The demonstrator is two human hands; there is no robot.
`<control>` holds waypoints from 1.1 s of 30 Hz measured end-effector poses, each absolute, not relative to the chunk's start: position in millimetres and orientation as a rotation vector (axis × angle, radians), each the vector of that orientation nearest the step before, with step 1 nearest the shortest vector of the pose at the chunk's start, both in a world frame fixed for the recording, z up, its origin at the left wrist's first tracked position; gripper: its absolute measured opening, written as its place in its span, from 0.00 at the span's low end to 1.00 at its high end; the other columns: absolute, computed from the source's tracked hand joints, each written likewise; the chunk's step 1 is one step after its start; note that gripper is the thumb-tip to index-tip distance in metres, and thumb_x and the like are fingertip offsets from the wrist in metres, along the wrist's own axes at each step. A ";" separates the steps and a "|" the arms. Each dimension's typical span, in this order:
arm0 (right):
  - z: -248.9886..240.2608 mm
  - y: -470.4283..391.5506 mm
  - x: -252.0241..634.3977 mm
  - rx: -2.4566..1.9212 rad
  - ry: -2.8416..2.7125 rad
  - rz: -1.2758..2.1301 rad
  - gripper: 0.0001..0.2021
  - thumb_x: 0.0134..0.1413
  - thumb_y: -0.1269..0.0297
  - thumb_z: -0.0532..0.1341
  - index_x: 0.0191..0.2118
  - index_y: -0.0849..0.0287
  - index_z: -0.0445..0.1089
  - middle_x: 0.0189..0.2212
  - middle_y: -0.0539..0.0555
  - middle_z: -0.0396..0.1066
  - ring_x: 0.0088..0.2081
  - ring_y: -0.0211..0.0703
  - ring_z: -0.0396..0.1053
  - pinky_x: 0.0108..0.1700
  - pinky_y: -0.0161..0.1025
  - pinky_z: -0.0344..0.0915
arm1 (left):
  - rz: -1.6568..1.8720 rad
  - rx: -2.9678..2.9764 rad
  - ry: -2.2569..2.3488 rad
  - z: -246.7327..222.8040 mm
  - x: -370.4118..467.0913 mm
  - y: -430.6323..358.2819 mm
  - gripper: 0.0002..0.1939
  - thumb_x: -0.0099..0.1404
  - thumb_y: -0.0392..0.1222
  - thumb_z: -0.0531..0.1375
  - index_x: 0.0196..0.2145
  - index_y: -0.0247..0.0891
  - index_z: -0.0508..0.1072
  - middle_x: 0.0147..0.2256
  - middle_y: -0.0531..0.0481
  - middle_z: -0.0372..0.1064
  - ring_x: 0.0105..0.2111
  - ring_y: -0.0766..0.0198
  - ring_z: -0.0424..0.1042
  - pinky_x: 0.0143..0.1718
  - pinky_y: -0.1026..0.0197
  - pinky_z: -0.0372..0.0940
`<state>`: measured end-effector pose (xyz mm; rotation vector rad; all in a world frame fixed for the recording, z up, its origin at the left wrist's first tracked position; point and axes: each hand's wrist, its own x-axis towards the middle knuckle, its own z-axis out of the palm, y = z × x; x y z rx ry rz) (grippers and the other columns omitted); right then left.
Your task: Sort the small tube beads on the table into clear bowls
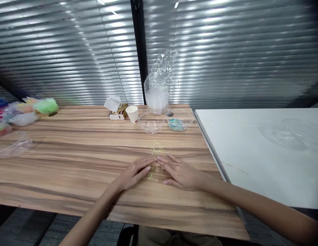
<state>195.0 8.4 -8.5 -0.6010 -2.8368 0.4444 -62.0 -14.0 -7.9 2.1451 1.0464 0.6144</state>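
Small yellow-green pieces (158,147), too fine to name, lie scattered on the wood-grain table (71,171) around my fingertips. My left hand (135,172) rests low over the tabletop, its fingers stretched out and its thumb beside the lower pieces. From the right my right hand (180,173) lies flat with its fingers spread, the tips meeting those of my left hand among the pieces. Behind them stand a clear bowl (151,127) with nothing visible in it and a second clear bowl (191,120) that has blue-green bits (176,124) at its bottom.
A paper cup (132,113), a tissue box (117,115) and a bag of stacked plastic bowls (157,97) stand at the back. Bagged coloured material (44,106) and a clear container (12,147) are at left. A white table (264,177) adjoins on the right.
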 end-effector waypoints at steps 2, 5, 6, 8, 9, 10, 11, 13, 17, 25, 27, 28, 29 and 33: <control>-6.1 1.1 190.9 -0.559 -2.853 0.509 0.32 0.66 0.50 0.49 0.66 0.70 0.47 0.63 0.67 0.50 0.66 0.51 0.44 0.67 0.53 0.37 | 0.622 2.144 1.015 -7.2 -61.5 -14.2 0.19 0.72 0.45 0.50 0.59 0.43 0.65 0.57 0.47 0.63 0.57 0.58 0.62 0.60 0.53 0.55; 1.6 -8.6 190.7 -0.510 -2.864 0.629 0.33 0.66 0.49 0.49 0.66 0.69 0.46 0.63 0.66 0.51 0.66 0.48 0.45 0.67 0.50 0.40 | 0.599 2.104 0.993 -4.3 -61.3 -16.0 0.18 0.72 0.45 0.50 0.56 0.42 0.68 0.54 0.47 0.67 0.55 0.58 0.65 0.58 0.55 0.58; 4.9 -10.9 193.4 -0.509 -2.859 0.653 0.33 0.66 0.49 0.49 0.67 0.68 0.45 0.63 0.66 0.51 0.66 0.48 0.45 0.67 0.49 0.41 | 0.590 2.088 0.993 -3.1 -61.3 -16.8 0.18 0.73 0.45 0.49 0.56 0.42 0.68 0.54 0.48 0.67 0.54 0.59 0.66 0.58 0.55 0.59; 11.3 -13.9 203.5 -0.566 -2.821 0.658 0.33 0.66 0.51 0.50 0.67 0.64 0.42 0.65 0.63 0.49 0.66 0.48 0.44 0.67 0.49 0.43 | 0.587 2.071 1.011 -1.1 -61.3 -18.0 0.18 0.73 0.45 0.49 0.57 0.43 0.67 0.55 0.48 0.66 0.55 0.58 0.65 0.58 0.54 0.59; 13.8 -14.9 210.9 -0.629 -2.787 0.647 0.32 0.66 0.52 0.51 0.68 0.62 0.41 0.65 0.61 0.47 0.66 0.48 0.43 0.66 0.50 0.44 | 0.588 2.073 1.024 -0.7 -61.2 -18.2 0.19 0.73 0.45 0.49 0.58 0.43 0.66 0.56 0.48 0.65 0.56 0.58 0.65 0.59 0.53 0.58; 15.4 -15.8 219.5 -0.706 -2.741 0.634 0.31 0.66 0.54 0.51 0.68 0.59 0.41 0.66 0.59 0.47 0.66 0.48 0.43 0.66 0.51 0.46 | 0.583 2.083 1.037 -0.6 -61.1 -18.3 0.19 0.72 0.45 0.49 0.59 0.44 0.64 0.57 0.48 0.64 0.57 0.58 0.63 0.59 0.52 0.57; 15.9 -16.9 229.0 -0.791 -2.691 0.627 0.30 0.66 0.55 0.50 0.68 0.57 0.41 0.66 0.58 0.47 0.66 0.49 0.44 0.65 0.52 0.48 | 0.568 2.102 1.043 -1.0 -60.8 -18.1 0.20 0.73 0.45 0.49 0.59 0.44 0.63 0.58 0.49 0.62 0.58 0.58 0.62 0.60 0.51 0.56; 14.0 -20.2 248.8 -0.941 -2.605 0.627 0.28 0.67 0.56 0.50 0.68 0.52 0.42 0.65 0.55 0.48 0.66 0.50 0.45 0.64 0.53 0.52 | 0.523 2.161 1.023 -2.8 -59.9 -17.6 0.20 0.73 0.44 0.48 0.61 0.44 0.61 0.59 0.49 0.60 0.60 0.58 0.59 0.61 0.49 0.55; 2.5 -30.7 280.6 -1.142 -2.491 0.646 0.27 0.66 0.56 0.50 0.67 0.51 0.45 0.64 0.55 0.52 0.63 0.51 0.52 0.62 0.53 0.57 | 0.462 2.311 0.941 -6.2 -56.5 -19.5 0.21 0.72 0.42 0.49 0.62 0.42 0.60 0.61 0.47 0.57 0.61 0.59 0.56 0.62 0.49 0.54; -12.2 -49.2 288.9 -1.227 -2.476 0.697 0.26 0.67 0.55 0.49 0.66 0.53 0.46 0.65 0.56 0.49 0.64 0.50 0.51 0.62 0.52 0.56 | 0.290 2.547 0.872 -3.3 -46.7 -30.8 0.26 0.72 0.41 0.50 0.65 0.43 0.50 0.64 0.48 0.50 0.64 0.58 0.50 0.64 0.49 0.50; -12.0 -49.1 284.4 -1.220 -2.502 0.694 0.27 0.67 0.55 0.48 0.67 0.55 0.43 0.66 0.57 0.46 0.65 0.49 0.48 0.64 0.53 0.53 | 0.262 2.662 0.839 -3.8 -44.9 -32.0 0.27 0.72 0.41 0.50 0.66 0.42 0.48 0.64 0.47 0.47 0.65 0.56 0.45 0.65 0.46 0.45; -11.7 -48.1 281.9 -1.205 -2.518 0.687 0.28 0.67 0.55 0.48 0.68 0.56 0.42 0.66 0.57 0.45 0.65 0.49 0.47 0.64 0.53 0.52 | 0.258 2.709 0.822 -4.4 -44.0 -32.9 0.27 0.72 0.41 0.50 0.66 0.42 0.47 0.64 0.47 0.47 0.65 0.55 0.44 0.65 0.45 0.44; -11.5 -46.5 279.2 -1.178 -2.538 0.677 0.28 0.68 0.55 0.48 0.68 0.57 0.42 0.66 0.57 0.44 0.66 0.49 0.45 0.64 0.53 0.51 | 0.267 2.746 0.812 -5.1 -43.1 -34.1 0.28 0.72 0.41 0.50 0.66 0.41 0.47 0.64 0.46 0.48 0.65 0.55 0.45 0.65 0.45 0.45; -13.5 -36.3 268.4 -0.980 -2.581 0.572 0.27 0.68 0.57 0.48 0.68 0.57 0.43 0.66 0.58 0.44 0.66 0.49 0.42 0.65 0.53 0.49 | 0.363 2.796 0.843 -7.2 -36.1 -39.8 0.27 0.72 0.39 0.50 0.66 0.40 0.48 0.62 0.44 0.54 0.63 0.57 0.51 0.64 0.47 0.48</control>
